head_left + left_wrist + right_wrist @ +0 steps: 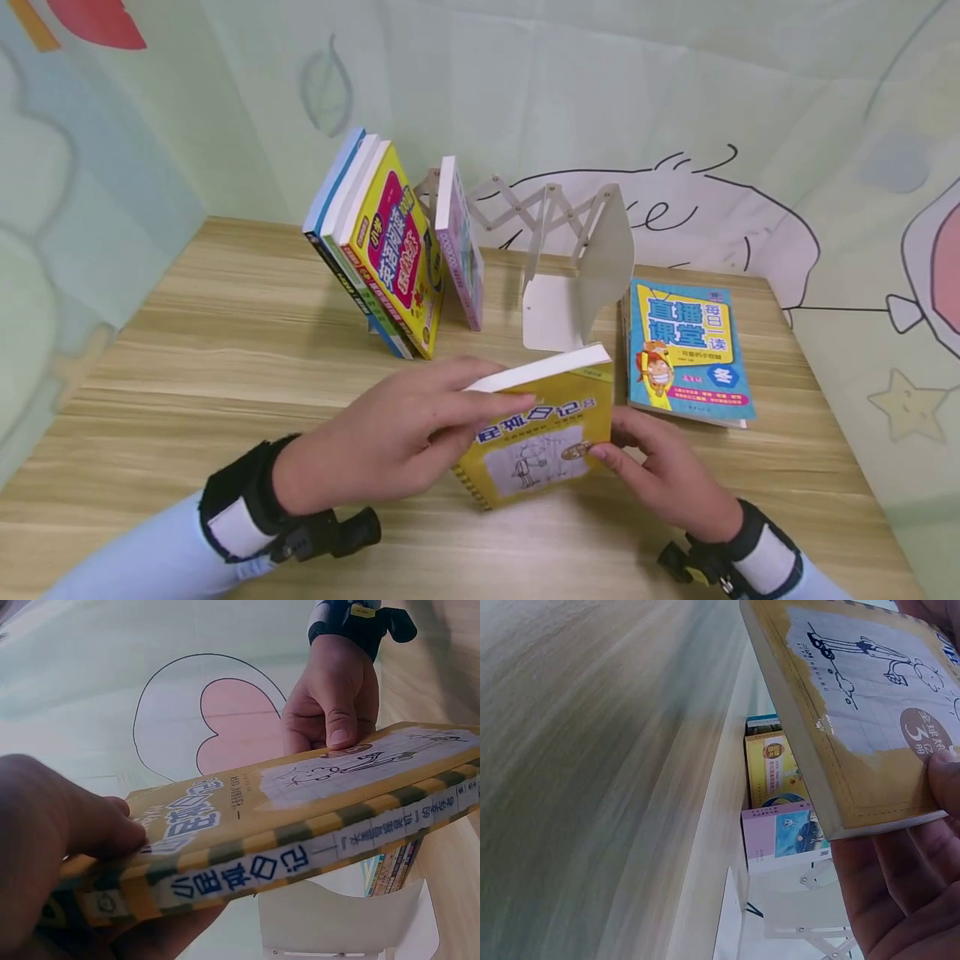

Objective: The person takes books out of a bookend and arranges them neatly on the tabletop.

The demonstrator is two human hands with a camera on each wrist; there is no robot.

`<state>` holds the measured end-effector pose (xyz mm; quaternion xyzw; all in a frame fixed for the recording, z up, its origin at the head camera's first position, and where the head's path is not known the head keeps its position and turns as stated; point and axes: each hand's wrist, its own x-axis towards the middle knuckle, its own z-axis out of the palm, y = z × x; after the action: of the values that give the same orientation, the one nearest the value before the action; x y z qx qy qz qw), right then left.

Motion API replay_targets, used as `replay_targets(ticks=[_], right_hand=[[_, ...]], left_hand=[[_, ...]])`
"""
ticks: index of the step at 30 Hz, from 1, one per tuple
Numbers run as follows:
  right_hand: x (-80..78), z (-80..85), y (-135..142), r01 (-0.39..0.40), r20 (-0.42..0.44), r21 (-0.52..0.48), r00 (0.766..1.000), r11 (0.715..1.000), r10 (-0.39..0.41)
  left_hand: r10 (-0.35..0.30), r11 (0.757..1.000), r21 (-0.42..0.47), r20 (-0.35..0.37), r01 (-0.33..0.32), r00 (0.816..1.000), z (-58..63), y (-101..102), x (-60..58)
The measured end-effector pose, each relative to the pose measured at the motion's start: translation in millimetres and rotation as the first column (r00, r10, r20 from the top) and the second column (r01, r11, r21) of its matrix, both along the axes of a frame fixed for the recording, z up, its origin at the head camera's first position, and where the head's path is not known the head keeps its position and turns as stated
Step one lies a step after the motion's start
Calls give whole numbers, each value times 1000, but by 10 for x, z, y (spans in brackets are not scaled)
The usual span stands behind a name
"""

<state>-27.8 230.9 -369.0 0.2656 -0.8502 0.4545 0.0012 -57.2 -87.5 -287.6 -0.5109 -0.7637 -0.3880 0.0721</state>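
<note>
A yellow paperback book point(540, 450) with a line drawing on its cover is held tilted above the table between both hands. My left hand point(397, 425) grips its upper left corner, thumb on one side and fingers on the other. At its right edge, my right hand point(667, 475) pinches the cover with thumb above and fingers beneath. The left wrist view shows the striped spine point(270, 862) facing that camera. In the right wrist view the thumb point(946, 780) presses on the cover near a brown round label.
Behind the book stands a white folding bookend rack point(551, 308). Several books, including a yellow one point(397, 258), lean at its left, and a thin purple book point(459, 242) stands in it. Blue-covered books point(690, 350) lie stacked at right. Patterned cloth walls point(480, 83) border the table.
</note>
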Motion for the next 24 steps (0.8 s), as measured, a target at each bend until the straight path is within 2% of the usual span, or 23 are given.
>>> replay_targets(ticks=[4,12,20,24], right_hand=[[-7,-9,16,-23,-32,-28,999,999,22],[-22,11,63,-20,-34,-49,999,999,19],[-24,24,97,2,-16,-82,1000,997,-3],[-21,7,120,41,-5,-96,999,995,-42]], left_hand=[[7,1000,6,8,-7,1000,-10,0,2],[41,999,17,42,-41,998,-36,6,-4],[137,988,71,48,-140,989,-70,0,8],[199,976,65,99,-205,975,-67,-33,-2]])
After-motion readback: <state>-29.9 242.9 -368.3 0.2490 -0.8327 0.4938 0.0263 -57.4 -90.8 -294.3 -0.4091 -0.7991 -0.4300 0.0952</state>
